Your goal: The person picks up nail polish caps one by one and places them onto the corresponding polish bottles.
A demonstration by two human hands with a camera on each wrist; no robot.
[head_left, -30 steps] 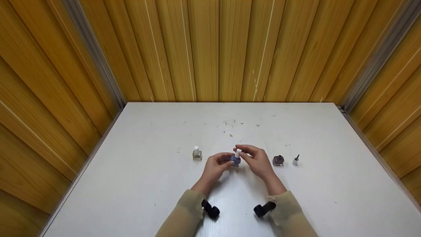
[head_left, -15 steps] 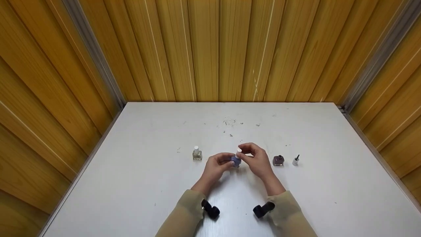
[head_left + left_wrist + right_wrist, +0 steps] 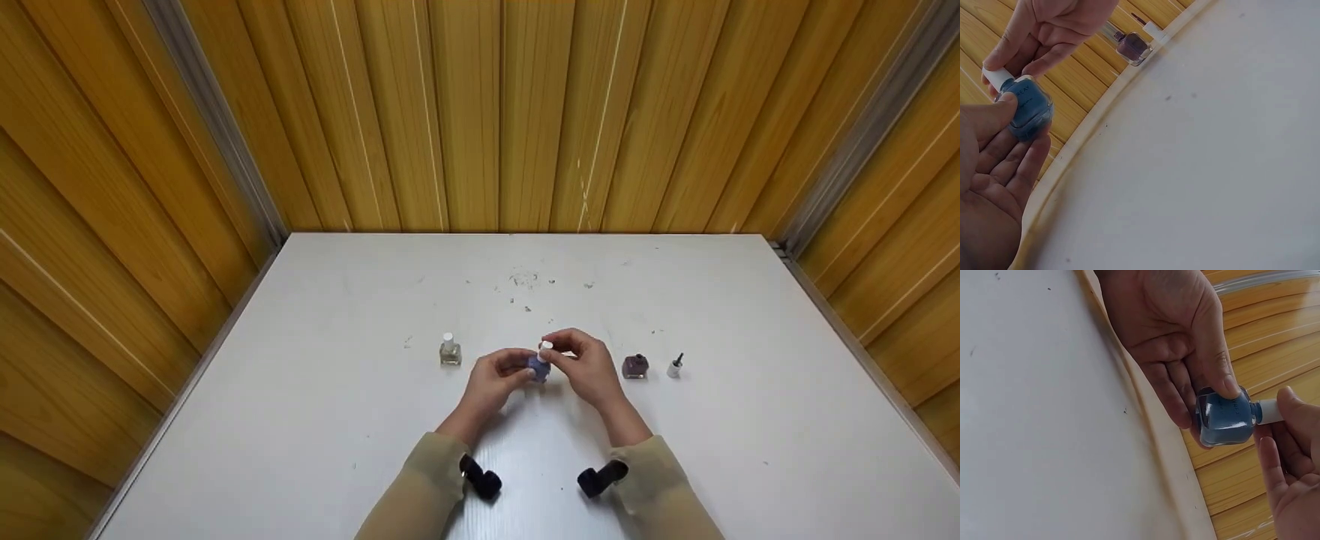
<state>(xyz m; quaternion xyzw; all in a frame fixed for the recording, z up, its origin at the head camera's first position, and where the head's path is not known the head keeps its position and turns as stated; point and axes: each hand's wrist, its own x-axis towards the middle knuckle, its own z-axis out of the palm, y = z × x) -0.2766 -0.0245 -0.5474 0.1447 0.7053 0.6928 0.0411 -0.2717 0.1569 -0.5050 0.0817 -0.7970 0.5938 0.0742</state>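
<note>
My left hand (image 3: pixel 491 382) holds a small glass bottle of blue nail polish (image 3: pixel 1227 419) between its thumb and fingers, above the table. The thumb of my right hand (image 3: pixel 589 367) presses with its fingers on the bottle's white cap (image 3: pixel 997 77), pinching it. In the right wrist view a short stretch of the neck shows between cap and glass. To the right stands a dark purple nail polish bottle (image 3: pixel 635 366) without its cap. Beside it a white cap (image 3: pixel 674 367) stands with its dark brush pointing up.
A clear nail polish bottle (image 3: pixel 450 352) with a white cap stands left of my hands. Small dark specks (image 3: pixel 525 280) lie farther back on the white table (image 3: pixel 337 300). Wood-patterned walls (image 3: pixel 465 112) border the table at the back and sides.
The right hand has shifted slightly at the cap, and the white cap has come a little lower toward the blue bottle. The left hand keeps its hold; the other bottles have not moved.
</note>
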